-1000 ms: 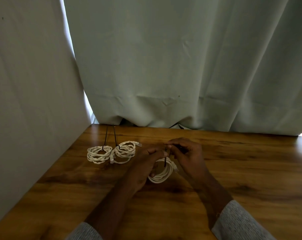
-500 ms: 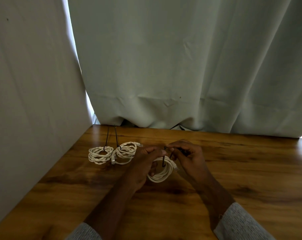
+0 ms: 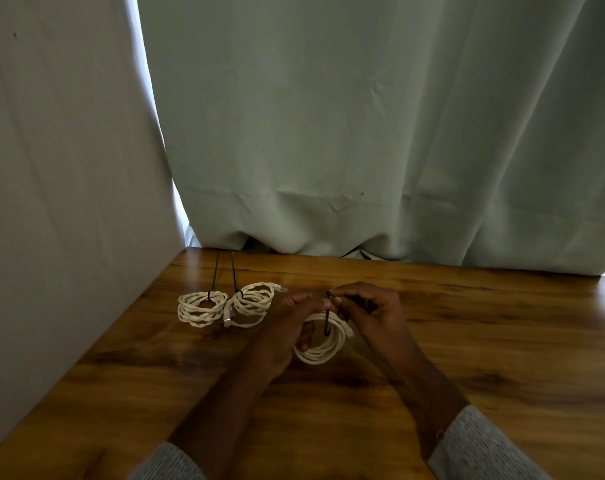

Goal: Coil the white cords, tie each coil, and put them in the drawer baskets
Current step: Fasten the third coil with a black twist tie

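Both hands are up close together over the middle of the table, working on one coil. The left hand (image 3: 287, 327) has its fingers curled in, with the thumb and forefinger pinching the top of a thin black tie (image 3: 327, 320) right where it meets the other hand, and the lower fingers look tucked in against the inside of the coil, though that part's hard to make out. The right hand (image 3: 370, 310) is curled too, fingertips pinching the same black tie from the right side, so the two hands are basically touching at the pinch point. The tie runs down from there and loops around the white cord coil (image 3: 323, 344), which sits between the two hands with its near edge down on the wooden table (image 3: 501, 358). Off to the left, just beside the left hand, there are two more white coils lying flat and touching each other: a middle coil (image 3: 250, 304) and a far-left coil (image 3: 200, 308), each cinched with a black tie whose long tail runs toward the far edge of the table. Grey sleeves (image 3: 481, 445) show at the near edge. Behind the table hangs a pale green curtain (image 3: 363, 116), and a plain light wall (image 3: 58, 168) runs along the left side.
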Motion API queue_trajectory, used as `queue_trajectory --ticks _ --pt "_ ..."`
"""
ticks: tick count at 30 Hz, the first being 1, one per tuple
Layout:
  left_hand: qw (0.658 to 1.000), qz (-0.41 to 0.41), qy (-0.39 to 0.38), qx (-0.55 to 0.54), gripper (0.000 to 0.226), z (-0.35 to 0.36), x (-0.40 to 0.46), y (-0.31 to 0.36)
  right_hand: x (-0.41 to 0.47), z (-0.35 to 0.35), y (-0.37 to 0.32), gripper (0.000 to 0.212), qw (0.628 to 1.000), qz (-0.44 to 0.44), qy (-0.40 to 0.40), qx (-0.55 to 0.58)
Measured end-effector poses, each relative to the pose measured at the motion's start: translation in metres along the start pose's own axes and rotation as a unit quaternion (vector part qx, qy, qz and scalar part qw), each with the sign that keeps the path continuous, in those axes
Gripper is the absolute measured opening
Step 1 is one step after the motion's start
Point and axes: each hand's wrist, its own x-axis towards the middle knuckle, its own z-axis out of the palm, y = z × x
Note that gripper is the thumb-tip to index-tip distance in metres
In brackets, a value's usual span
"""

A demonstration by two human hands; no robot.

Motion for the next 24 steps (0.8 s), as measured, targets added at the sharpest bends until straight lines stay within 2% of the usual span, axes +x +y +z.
queue_trajectory --ticks 7,17,24 --pt "1.000 -0.009 -0.015 0.002 0.017 -0.0017 -0.0009 0.0016 -0.0006 0.0011 -0.0014 0.019 1.000 0.012 -0.005 -0.003" --pt "1.000 -0.015 -0.018 0.002 0.016 -0.0029 0.0012 -0.0002 -0.0039 0.0052 -0.0090 0.021 0.998 -0.002 -0.056 -0.033" --pt "1.000 -0.017 -0.004 0.004 0.019 -0.0046 0.0045 -0.0017 -0.0034 0.0032 -0.0022 0.028 0.997 0.051 -0.055 -0.020"
